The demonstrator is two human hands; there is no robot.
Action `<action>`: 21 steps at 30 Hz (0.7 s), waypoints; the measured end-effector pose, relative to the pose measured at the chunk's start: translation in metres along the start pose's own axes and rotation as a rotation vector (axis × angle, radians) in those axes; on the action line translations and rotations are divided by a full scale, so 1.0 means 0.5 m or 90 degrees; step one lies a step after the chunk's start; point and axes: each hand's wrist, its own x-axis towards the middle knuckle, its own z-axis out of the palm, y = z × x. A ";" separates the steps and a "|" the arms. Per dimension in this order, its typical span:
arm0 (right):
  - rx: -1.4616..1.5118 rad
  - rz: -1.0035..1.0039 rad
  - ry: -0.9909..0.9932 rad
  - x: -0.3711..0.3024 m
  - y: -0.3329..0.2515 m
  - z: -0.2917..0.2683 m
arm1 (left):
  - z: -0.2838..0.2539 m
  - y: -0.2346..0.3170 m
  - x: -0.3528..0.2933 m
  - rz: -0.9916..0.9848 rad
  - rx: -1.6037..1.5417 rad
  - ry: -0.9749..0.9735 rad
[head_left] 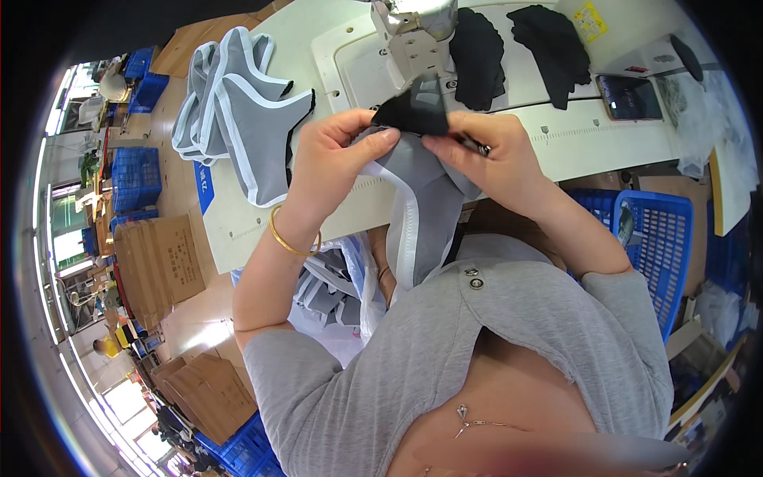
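Here both hands are raised close together above the near edge of the white sewing table (604, 143), just in front of the sewing machine head (413, 36). The left hand (330, 159) comes up from a bent forearm with a gold bangle (290, 238) at the wrist; its fingers curl inward and the thumb presses against them, pinching the top of a grey garment with white trim (421, 207). The right hand (493, 155) reaches in from the other side, wrist bent, its fingertips closed on a small black mesh fabric piece (413, 111) that lies against the grey garment's upper edge. The garment hangs down from both grips, past the table edge toward the person's lap, its white band running in a curve down the front. To the left on the table lies a pile of grey garments with white edging (230, 95), near the left hand but not touching it. Behind the right hand, two stacks of black pieces (517, 52) rest beside the machine, and a phone (632, 97) lies farther right. A blue plastic crate (660, 238) stands below the table at the person's right elbow, close to the arm; bare tabletop lies between the hands and the phone.
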 end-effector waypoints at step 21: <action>-0.361 -0.230 -0.056 -0.005 -0.036 -0.032 | -0.038 0.092 0.040 0.118 0.336 -0.277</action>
